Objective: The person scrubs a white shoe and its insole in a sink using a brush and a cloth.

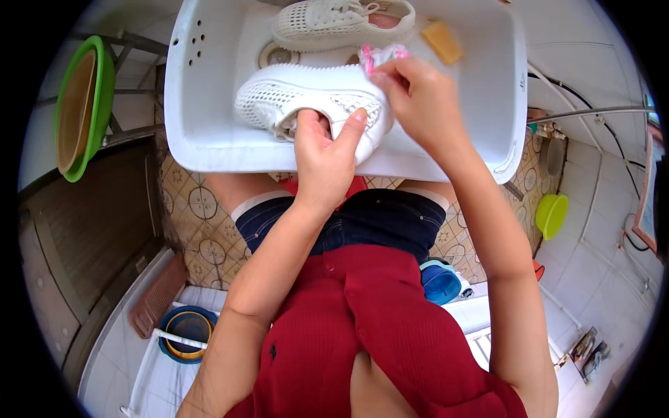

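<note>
Your left hand (pixel 324 150) grips the white shoe (pixel 306 101) over the basin (pixel 209 90), fingers tucked inside. Your right hand (pixel 418 101) pinches a pink brush (pixel 380 56) against it.

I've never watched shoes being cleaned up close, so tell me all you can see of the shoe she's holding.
The shoe is white, with a mesh-like perforated upper and a smooth white sole. It lies on its side inside the white sink, sole facing away from the person. The left hand reaches into its opening, thumb outside. The right hand presses a pink brush against the sole's heel end.
</note>
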A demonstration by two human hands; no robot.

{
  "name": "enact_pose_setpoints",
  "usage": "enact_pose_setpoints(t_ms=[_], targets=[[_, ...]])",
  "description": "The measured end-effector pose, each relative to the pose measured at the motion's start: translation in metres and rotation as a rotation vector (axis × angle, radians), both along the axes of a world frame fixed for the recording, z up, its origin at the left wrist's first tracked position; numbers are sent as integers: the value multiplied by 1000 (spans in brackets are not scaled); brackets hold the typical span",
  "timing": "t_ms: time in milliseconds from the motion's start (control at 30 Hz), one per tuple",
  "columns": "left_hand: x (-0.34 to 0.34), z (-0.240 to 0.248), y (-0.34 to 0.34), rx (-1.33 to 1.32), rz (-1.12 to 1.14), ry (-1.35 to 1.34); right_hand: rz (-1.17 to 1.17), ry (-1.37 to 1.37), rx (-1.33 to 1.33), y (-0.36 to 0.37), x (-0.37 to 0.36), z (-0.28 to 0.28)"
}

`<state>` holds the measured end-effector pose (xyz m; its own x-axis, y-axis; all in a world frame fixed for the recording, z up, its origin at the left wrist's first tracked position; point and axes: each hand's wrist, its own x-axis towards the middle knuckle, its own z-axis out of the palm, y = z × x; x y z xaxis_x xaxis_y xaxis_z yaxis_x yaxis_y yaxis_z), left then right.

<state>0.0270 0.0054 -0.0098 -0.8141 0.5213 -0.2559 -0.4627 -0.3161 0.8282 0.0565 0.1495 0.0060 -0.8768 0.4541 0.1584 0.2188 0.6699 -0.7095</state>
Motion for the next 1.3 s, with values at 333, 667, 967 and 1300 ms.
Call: enact_pose_setpoints(t_ms=[333,667,967,1300], targets=[[-5,-3,-21,89,27,-132,-278,-112,161,115,24,-44],[-28,-5,-35,34,122,-54,109,-594,191,66,-42,-91],[-26,-15,-30,-81,148,90,330,-557,14,71,-42,-144],[-26,-10,-27,-127,143,163,270,-200,-58,35,-24,51]])
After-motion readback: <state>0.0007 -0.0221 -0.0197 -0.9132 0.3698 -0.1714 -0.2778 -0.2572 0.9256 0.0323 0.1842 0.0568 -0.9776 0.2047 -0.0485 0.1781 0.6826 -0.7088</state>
